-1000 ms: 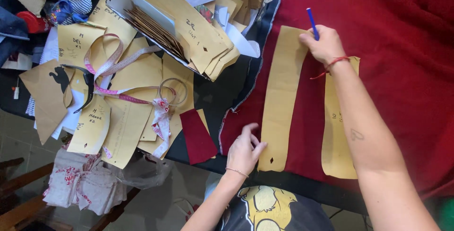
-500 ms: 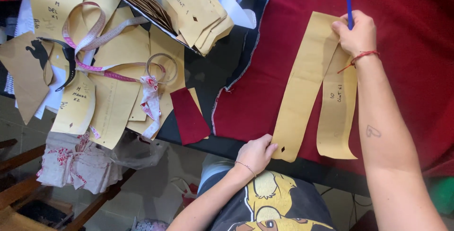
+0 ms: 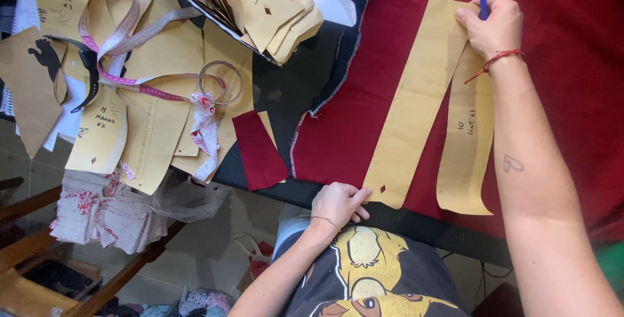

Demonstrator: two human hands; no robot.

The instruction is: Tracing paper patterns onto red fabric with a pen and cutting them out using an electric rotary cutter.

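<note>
A dark worktop (image 3: 286,89) runs across the scene, its near edge crossing from the middle toward the lower right. Below it on the left lies a floor (image 3: 214,226) of pale grey-beige tiles with visible joints, evenly lit with soft shadows. A brown wooden frame (image 3: 97,291), perhaps a chair or a stool, stands at the near left, its slats crossing at angles. Dark cables (image 3: 481,278) hang under the worktop at the near right.
</note>
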